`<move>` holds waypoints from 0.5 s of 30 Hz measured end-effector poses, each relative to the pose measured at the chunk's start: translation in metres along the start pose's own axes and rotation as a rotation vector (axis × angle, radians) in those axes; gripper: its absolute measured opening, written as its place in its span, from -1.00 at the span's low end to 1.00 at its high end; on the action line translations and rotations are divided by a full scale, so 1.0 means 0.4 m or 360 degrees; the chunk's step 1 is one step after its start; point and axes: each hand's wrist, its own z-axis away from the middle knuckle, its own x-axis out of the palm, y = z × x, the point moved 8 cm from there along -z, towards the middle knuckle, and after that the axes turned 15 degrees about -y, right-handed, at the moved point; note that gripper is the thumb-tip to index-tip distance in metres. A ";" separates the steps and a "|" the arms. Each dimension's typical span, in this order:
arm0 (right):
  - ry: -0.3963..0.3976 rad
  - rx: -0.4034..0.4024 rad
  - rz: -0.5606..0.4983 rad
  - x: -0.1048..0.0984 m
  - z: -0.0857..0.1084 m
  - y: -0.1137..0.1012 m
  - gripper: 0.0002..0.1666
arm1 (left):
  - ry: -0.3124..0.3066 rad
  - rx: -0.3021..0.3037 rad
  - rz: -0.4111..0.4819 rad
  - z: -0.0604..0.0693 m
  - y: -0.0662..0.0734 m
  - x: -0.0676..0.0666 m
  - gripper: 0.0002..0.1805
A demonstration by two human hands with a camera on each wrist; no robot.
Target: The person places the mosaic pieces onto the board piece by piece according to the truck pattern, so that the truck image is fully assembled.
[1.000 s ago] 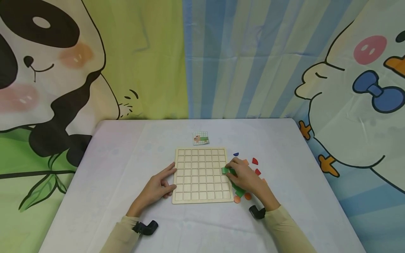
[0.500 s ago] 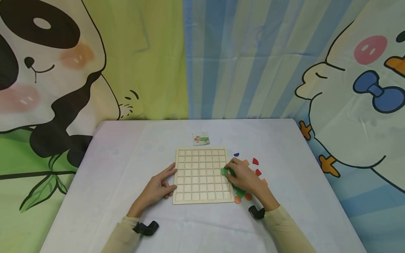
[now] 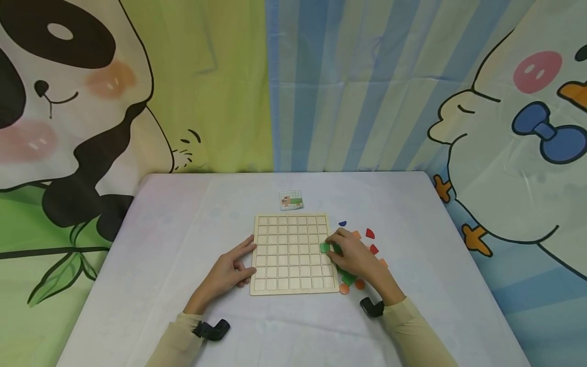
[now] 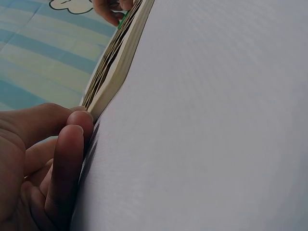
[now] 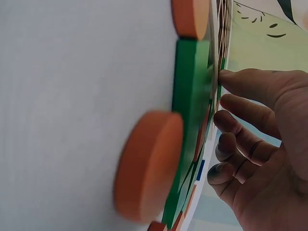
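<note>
A pale wooden grid board (image 3: pixel 291 255) lies flat on the white table, its square cells bare apart from one near the right edge. There, a small green square tile (image 3: pixel 324 248) sits over a cell in the rightmost column. My right hand (image 3: pixel 353 255) pinches this tile between thumb and index finger; the other fingers are bent behind. My left hand (image 3: pixel 224 270) rests at the board's left edge, with index finger and thumb touching the rim. In the left wrist view, the board's raised edge (image 4: pixel 113 82) meets the fingertips.
Right of the board lie green pieces (image 3: pixel 348 279), orange discs (image 3: pixel 359 285), red wedges (image 3: pixel 369 234) and a blue half-round piece (image 3: pixel 342 223), partly hidden by the right hand. Behind the board is a small picture card (image 3: pixel 291 200). Printed curtains (image 3: pixel 348 102) hang behind the table.
The green tile has shifted slightly left over the board, still pinched by my right hand. My left hand stays at the board's edge.
</note>
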 end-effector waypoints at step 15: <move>-0.0004 0.0115 -0.0084 -0.016 0.035 0.053 -0.66 | -0.0005 -0.0022 -0.0003 0.000 0.002 0.000 -0.16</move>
